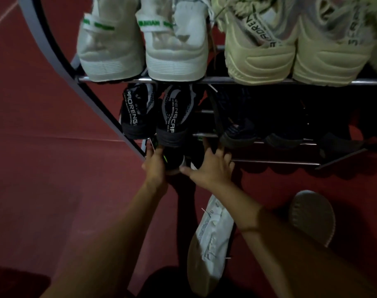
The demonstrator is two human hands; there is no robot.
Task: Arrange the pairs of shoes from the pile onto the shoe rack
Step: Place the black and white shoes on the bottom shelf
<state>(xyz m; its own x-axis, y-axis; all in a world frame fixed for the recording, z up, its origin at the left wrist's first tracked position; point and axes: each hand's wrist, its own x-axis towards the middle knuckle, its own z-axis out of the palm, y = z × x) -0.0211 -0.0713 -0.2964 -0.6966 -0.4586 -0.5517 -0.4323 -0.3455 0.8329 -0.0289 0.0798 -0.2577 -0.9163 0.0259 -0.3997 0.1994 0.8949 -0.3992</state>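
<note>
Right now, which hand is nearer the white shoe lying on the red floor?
Right. The right hand is just above the white shoe; the left hand sits farther left.

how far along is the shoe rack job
Done: a white pair and a cream pair fill the top shelf, dark shoes the middle. In hand: left hand and right hand push a black shoe onto the bottom shelf. Left: white shoes on the floor.

Dim light over dark red floor [43, 147]
</note>
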